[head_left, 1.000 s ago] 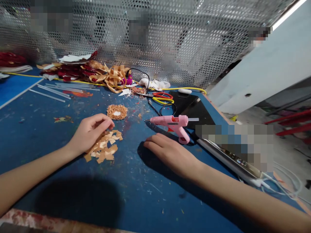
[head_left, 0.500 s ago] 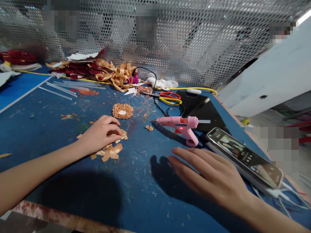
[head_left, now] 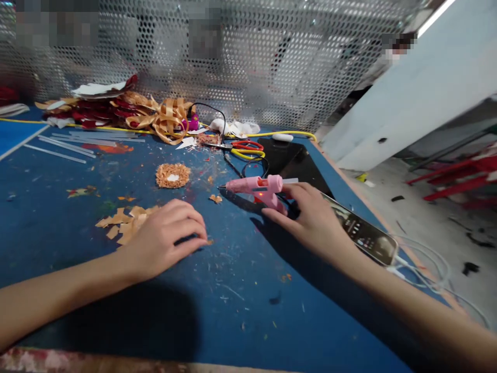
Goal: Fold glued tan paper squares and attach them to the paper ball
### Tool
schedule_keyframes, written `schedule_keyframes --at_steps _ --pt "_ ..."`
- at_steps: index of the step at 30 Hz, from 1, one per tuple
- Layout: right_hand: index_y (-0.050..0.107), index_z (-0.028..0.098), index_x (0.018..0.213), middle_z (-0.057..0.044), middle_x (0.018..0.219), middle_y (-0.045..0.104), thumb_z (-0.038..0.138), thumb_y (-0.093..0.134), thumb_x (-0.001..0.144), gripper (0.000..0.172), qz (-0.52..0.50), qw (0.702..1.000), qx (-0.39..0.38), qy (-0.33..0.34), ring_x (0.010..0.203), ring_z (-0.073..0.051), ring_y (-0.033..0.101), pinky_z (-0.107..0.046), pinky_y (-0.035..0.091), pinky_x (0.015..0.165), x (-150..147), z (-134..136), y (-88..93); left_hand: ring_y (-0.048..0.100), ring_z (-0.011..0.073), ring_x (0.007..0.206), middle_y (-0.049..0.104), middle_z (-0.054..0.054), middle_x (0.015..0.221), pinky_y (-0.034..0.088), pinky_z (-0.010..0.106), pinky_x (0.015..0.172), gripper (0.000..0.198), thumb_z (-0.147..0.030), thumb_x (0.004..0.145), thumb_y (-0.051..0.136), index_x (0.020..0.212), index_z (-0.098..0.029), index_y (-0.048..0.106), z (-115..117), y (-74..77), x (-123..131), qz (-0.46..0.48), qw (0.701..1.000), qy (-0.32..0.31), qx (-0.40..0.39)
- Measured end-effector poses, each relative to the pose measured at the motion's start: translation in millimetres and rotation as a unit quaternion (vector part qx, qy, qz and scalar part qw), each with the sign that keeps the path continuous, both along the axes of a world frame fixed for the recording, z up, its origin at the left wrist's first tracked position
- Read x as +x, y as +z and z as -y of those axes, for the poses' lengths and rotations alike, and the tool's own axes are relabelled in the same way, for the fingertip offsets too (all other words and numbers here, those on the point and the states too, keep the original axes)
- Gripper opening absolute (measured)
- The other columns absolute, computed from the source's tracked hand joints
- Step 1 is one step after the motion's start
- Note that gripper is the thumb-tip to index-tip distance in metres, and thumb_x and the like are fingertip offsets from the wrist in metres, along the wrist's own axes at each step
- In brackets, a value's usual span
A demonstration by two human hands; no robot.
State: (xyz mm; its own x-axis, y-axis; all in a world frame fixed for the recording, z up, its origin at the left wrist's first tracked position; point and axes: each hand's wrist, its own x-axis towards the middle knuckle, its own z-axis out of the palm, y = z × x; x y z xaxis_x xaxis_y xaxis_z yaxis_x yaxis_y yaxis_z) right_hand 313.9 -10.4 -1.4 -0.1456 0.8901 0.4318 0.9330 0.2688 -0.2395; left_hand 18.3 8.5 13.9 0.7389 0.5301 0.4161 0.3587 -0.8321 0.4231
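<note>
Low over the table's middle, my left hand (head_left: 165,241) has its thumb and fingers pinched. A small tan scrap (head_left: 210,242) shows at the fingertips. Partly behind this hand lies a loose heap of tan ribbon-like scraps (head_left: 125,223). My right hand (head_left: 306,217) is at the handle of a pink glue gun (head_left: 248,185), thumb on the near side, fingers reaching behind; their tips are hidden. The gun stands on the table, its nozzle pointing left and a clear glue stick (head_left: 290,181) at its back. Beyond my left hand sits a shaggy brown ring (head_left: 161,177) with a white centre.
Red-and-yellow-handled scissors (head_left: 248,154) lie behind the gun, beside a black flat panel (head_left: 297,163). A phone (head_left: 378,243) with white cables rests under my right forearm's far side. Glue sticks (head_left: 58,154), looped gold ribbon (head_left: 169,122) and perforated metal (head_left: 248,72) are at the back.
My right hand has moved forward to the glue gun's handle. My left hand has shifted right and nearer, away from the scraps, with a small scrap at its fingertips. The view has turned right.
</note>
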Motion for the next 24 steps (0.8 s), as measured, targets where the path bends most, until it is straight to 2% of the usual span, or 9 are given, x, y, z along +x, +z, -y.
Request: schedule_keyframes --at_steps 2,4,7,10,13,15,19,22,24 --pt "0.055 0.019 0.089 -0.008 0.081 0.062 0.048 0.045 0.09 0.031 -0.03 0.999 -0.03 0.004 0.074 -0.023 0.058 -0.035 0.046 0.065 -2.6 -5.1 -1.0 0.054 0.016 0.091 0.065 0.003 0.092 0.043 0.03 0.084 0.014 -0.024 0.093 0.054 0.087 -0.019 0.067 5.0 -7.0 14.1 -0.023 0.999 -0.045 -0.008" --pt "0.052 0.02 0.086 -0.004 0.07 0.059 0.044 0.043 0.09 0.025 -0.067 0.997 -0.033 -0.011 0.06 -0.018 0.054 -0.03 0.042 0.055 -4.6 -2.7 -0.6 0.054 0.017 0.091 0.065 0.004 0.094 0.044 0.03 0.081 0.019 -0.025 0.094 0.051 0.09 -0.02 0.068 6.6 -14.1 21.4 -0.043 0.997 -0.071 -0.004" --pt "0.048 0.021 0.09 -0.002 0.067 0.056 0.038 0.045 0.088 0.018 -0.101 0.994 0.018 -0.044 0.054 -0.016 0.05 -0.029 0.039 0.05 -3.4 11.1 0.9 0.054 0.0175 0.089 0.064 0.005 0.095 0.044 0.03 0.078 0.024 -0.025 0.096 0.046 0.096 -0.02 0.069 6.7 -19.3 17.2 -0.056 0.996 -0.063 0.022" --pt "0.048 0.021 0.087 -0.001 0.062 0.053 0.039 0.045 0.087 0.018 -0.108 0.991 0.045 -0.057 0.049 -0.015 0.047 -0.029 0.039 0.046 0.8 27.3 0.3 0.053 0.0161 0.076 0.064 0.004 0.084 0.041 0.028 0.067 0.027 -0.024 0.098 0.041 0.099 -0.019 0.067 8.6 -17.9 2.9 -0.053 0.993 -0.04 0.095" --pt "0.049 0.022 0.072 0.002 0.053 0.051 0.052 0.06 0.078 0.032 -0.08 0.995 0.058 -0.034 0.044 -0.014 0.047 -0.028 0.039 0.041 2.1 38.6 -3.9 0.044 0.0143 0.054 0.055 -0.001 0.061 0.031 0.028 0.05 0.03 -0.027 0.098 0.039 0.09 -0.02 0.067 12.7 -15.1 -8.5 -0.089 0.982 -0.034 0.161" --pt "0.051 0.022 0.071 0.0 0.057 0.055 0.054 0.067 0.073 0.036 -0.061 0.995 0.083 -0.009 0.046 -0.015 0.053 -0.028 0.042 0.042 -0.1 42.6 -6.5 0.04 0.0136 0.047 0.049 -0.004 0.053 0.025 0.03 0.046 0.028 -0.029 0.099 0.039 0.091 -0.02 0.065 14.8 -14.5 -11.1 -0.114 0.974 -0.05 0.188" --pt "0.049 0.023 0.072 0.001 0.057 0.055 0.035 0.056 0.087 0.02 -0.038 0.992 0.102 0.06 0.045 -0.013 0.054 -0.025 0.043 0.039 -10.2 45.7 -3.3 0.046 0.0126 0.049 0.054 -0.004 0.06 0.028 0.029 0.046 0.028 -0.029 0.1 0.036 0.114 -0.017 0.056 14.5 -16.0 -8.0 -0.158 0.962 -0.102 0.198" --pt "0.045 0.023 0.064 0.002 0.055 0.054 0.024 0.056 0.088 0.027 -0.01 0.992 0.092 0.087 0.042 -0.01 0.052 -0.023 0.042 0.039 -17.2 48.2 2.1 0.05 0.0139 0.05 0.054 -0.004 0.063 0.031 0.03 0.047 0.034 -0.033 0.1 0.032 0.122 -0.016 0.051 13.1 -17.3 -5.5 -0.191 0.965 -0.095 0.153" --pt "0.045 0.024 0.062 0.002 0.056 0.055 0.021 0.06 0.086 0.029 0.001 0.992 0.087 0.093 0.043 -0.01 0.053 -0.023 0.044 0.042 -16.2 52.2 -0.6 0.051 0.0152 0.05 0.054 -0.003 0.064 0.031 0.032 0.047 0.036 -0.036 0.099 0.034 0.125 -0.017 0.05 13.2 -17.8 -5.2 -0.208 0.963 -0.097 0.141"
